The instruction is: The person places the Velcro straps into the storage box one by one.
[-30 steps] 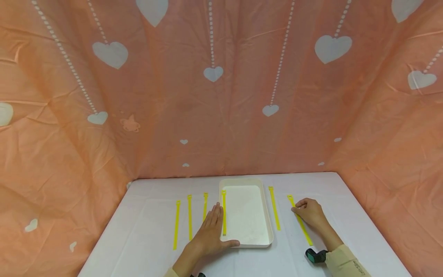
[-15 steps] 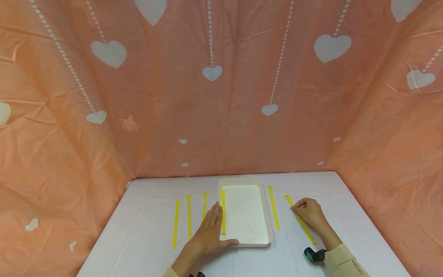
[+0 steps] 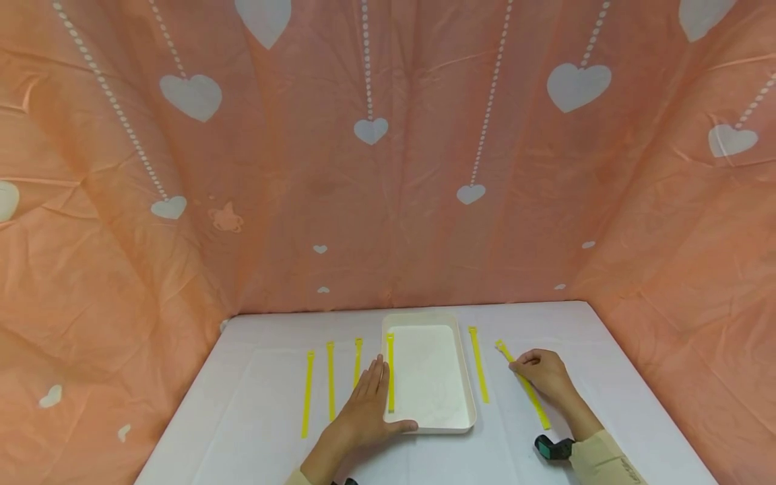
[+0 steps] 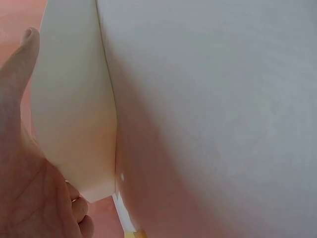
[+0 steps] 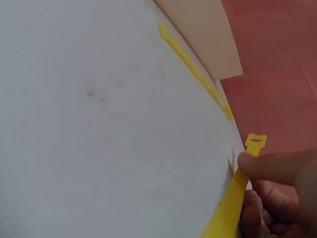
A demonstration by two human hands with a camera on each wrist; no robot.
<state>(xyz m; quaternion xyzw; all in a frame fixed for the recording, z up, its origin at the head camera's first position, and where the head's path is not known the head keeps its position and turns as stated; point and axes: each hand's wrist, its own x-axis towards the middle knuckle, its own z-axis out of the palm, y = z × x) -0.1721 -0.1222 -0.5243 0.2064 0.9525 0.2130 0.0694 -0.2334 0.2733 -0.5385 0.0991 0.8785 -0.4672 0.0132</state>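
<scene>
My right hand point(image 3: 545, 374) pinches a yellow hook-and-loop cable tie point(image 3: 529, 391) between thumb and fingers, right of the tray. In the right wrist view the slotted head of this cable tie point(image 5: 256, 141) sticks out past the thumb, and its strap runs down toward the camera. My left hand point(image 3: 364, 411) rests with straight fingers along the left side of a shallow white tray point(image 3: 433, 384), thumb at the near edge. The left wrist view shows the palm point(image 4: 37, 203) beside the tray wall point(image 4: 74, 114). One yellow cable tie point(image 3: 391, 377) lies inside the tray by its left wall.
Several more yellow cable ties point(image 3: 308, 394) lie left of the tray, one partly behind the left hand. Another cable tie point(image 3: 479, 364) lies just right of it. A white-covered table point(image 3: 261, 404) carries everything, with an orange heart-patterned curtain point(image 3: 394, 222) around it.
In the right hand, the head of the cable tie has swung slightly left, so the strap slants a little more. The left hand and the tray stay in place; the head view shifts slightly.
</scene>
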